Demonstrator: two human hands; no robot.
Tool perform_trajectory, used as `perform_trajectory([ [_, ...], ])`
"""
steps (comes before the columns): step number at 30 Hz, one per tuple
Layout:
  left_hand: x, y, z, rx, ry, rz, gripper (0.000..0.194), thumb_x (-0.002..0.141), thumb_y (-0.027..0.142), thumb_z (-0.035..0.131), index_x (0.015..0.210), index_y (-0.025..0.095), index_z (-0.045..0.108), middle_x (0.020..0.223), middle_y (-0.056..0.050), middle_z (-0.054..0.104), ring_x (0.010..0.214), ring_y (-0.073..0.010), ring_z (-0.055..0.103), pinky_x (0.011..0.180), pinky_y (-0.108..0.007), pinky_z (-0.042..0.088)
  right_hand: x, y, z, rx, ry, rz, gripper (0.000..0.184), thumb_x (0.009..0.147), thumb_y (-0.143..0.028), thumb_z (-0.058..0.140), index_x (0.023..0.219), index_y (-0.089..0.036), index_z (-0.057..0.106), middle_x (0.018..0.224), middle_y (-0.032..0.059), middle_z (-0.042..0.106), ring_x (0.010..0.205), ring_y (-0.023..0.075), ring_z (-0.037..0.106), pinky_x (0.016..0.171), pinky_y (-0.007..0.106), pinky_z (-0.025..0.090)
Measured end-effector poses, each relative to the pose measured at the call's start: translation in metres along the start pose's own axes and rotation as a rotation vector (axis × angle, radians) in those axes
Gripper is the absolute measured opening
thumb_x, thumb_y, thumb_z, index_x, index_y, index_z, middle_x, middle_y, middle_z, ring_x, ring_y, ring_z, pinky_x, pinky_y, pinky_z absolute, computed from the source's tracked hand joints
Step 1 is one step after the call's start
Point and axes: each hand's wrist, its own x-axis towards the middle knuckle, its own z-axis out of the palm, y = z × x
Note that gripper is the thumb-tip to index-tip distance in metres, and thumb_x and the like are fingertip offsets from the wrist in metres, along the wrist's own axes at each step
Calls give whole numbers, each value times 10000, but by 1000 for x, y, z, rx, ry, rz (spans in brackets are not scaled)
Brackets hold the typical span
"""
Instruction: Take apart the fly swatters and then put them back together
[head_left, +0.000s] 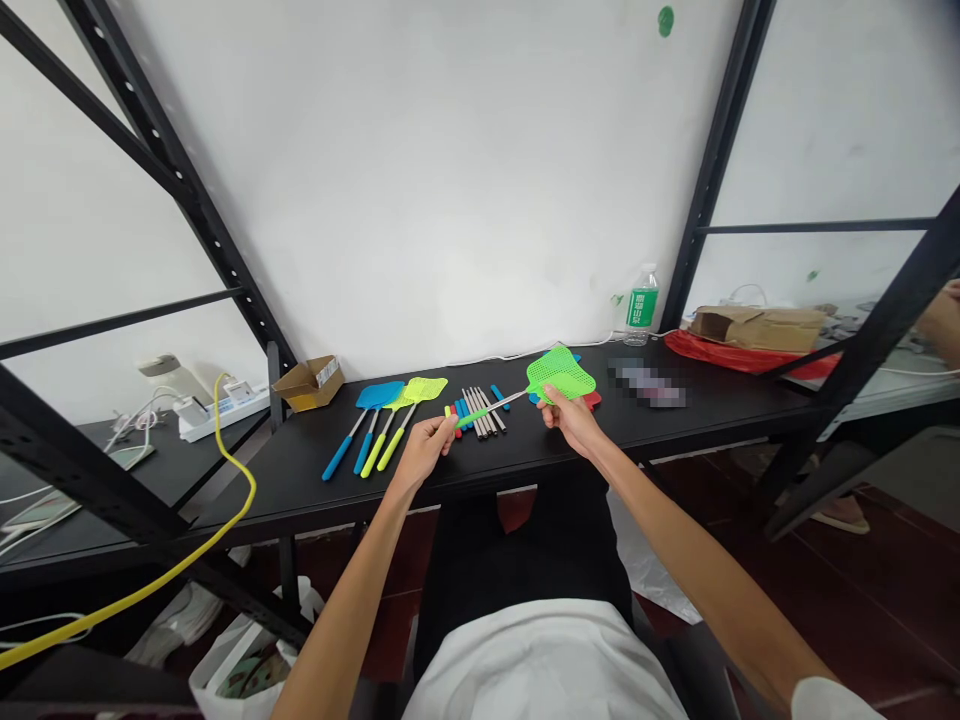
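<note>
A green fly swatter (559, 369) is held between my two hands above the black table. My left hand (428, 445) is closed round its green handle, and my right hand (570, 418) pinches it by the lower part of the mesh head. A thin metal rod joins the two ends. Beneath it lie several metal rods (486, 415) side by side, with blue, red and yellow handles partly hidden among them. Under the right hand, red and blue swatter heads (594, 399) show at the edges. Blue swatters (379, 395) and yellow swatters (426, 389) lie in a row on the left.
An opened small cardboard box (307, 385) sits left of the swatters. A water bottle (641, 308) stands against the wall at right, near a blurred patch on the table (517, 465). Black shelf posts (709, 150) rise on both sides. A yellow cable (244, 490) hangs at left.
</note>
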Motion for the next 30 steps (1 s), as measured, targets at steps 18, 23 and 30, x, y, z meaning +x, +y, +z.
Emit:
perform_trajectory([
  [18, -4, 4, 2, 82, -49, -20, 400, 901, 528, 566, 715, 174, 575, 667, -1, 562, 595, -121, 527, 577, -231, 413, 2, 2, 0, 15, 14, 32, 395, 765, -564, 754, 707, -188, 650, 563, -4, 579, 488, 110, 479, 484, 248, 372],
  [23, -7, 10, 6, 102, -137, 1, 339, 886, 494, 596, 931, 165, 669, 616, 26, 514, 568, -121, 480, 577, -239, 400, -2, 1, 4, -122, -70, 14, 442, 795, -587, 720, 672, -164, 680, 561, 12, 582, 507, 114, 502, 490, 249, 378],
  [30, -6, 9, 7, 157, -122, 67, 375, 885, 475, 597, 1054, 155, 692, 571, 54, 414, 532, -115, 400, 559, -242, 355, -4, -7, 7, -177, -145, 36, 519, 807, -655, 668, 727, -147, 735, 556, 18, 588, 496, 109, 493, 493, 246, 373],
])
